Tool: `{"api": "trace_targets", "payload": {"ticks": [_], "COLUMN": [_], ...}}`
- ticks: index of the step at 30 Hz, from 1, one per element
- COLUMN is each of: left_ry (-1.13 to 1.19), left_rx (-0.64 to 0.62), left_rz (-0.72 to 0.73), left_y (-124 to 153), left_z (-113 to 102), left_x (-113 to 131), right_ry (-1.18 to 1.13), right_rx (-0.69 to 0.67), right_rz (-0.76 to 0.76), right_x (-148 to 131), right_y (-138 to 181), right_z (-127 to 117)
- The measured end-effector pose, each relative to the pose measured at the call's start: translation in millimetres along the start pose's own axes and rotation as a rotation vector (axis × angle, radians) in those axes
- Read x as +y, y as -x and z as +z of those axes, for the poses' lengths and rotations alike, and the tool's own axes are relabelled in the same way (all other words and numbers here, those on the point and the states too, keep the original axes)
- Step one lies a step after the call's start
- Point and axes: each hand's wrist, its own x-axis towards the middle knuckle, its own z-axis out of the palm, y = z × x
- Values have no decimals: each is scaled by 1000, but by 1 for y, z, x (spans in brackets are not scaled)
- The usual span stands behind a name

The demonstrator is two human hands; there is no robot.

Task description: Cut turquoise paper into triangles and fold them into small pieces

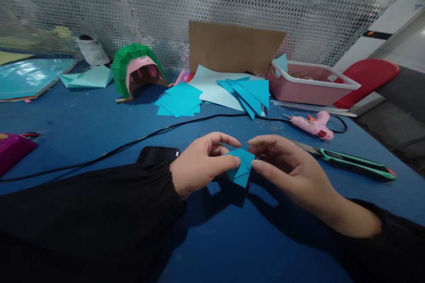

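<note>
A small folded piece of blue paper [241, 168] is held just above the blue table [83, 128] between both hands. My left hand [201, 163] pinches its left edge with thumb and fingers. My right hand [292, 170] pinches its right corner with thumb and fingertips. Both arms wear black sleeves. The lower part of the paper hangs free below the fingers.
Behind lie a stack of blue paper squares [179, 99], folded blue triangles [250, 90], a green and pink paper model [137, 70], a pink basket [312, 82], a pink glue gun [314, 124], green scissors [352, 161], a black phone [157, 154] and a black cable [133, 142].
</note>
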Motion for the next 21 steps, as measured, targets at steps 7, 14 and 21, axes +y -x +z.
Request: {"api": "trace_targets", "payload": {"ticks": [7,14,21], "left_ry": [-21,-41,122], "left_rx": [20,-2,-106], "left_rz": [-34,-9,-1], "left_y": [0,-1,-2], "left_z": [1,-2,-2], "left_x": [2,-2,-3], "right_ry": [141,147,101], "right_rx": [-145,-101,-34], "right_rz": [-224,-192,-90], "right_x": [1,0,-2], "right_y": [-3,-4,-2], "right_z": [-3,-3,-3]}}
